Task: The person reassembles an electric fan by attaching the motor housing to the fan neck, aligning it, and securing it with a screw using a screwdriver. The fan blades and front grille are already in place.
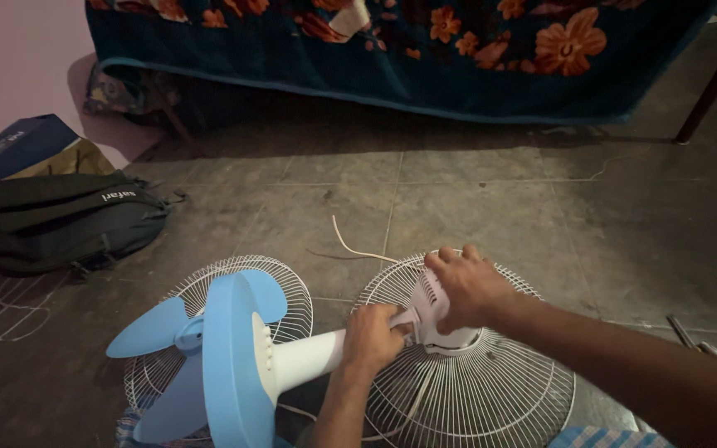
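A table fan lies taken apart on the tiled floor. My left hand (369, 338) grips the white neck (309, 358) of the fan where it joins the motor housing. My right hand (469, 286) is clasped over the top of the white motor housing (433, 319), which stands at the centre of a white wire grille (491, 398) lying flat. The light blue round base (230, 365) stands on edge at the left. Light blue fan blades (155, 328) rest on a second wire grille (284, 282) beside it.
A dark green backpack (60, 220) and a blue box (18, 145) lie at the left wall. A bed with a dark floral blanket (425, 50) spans the back. A white cord (350, 245) trails on the floor. Metal tools (695, 338) lie at the right.
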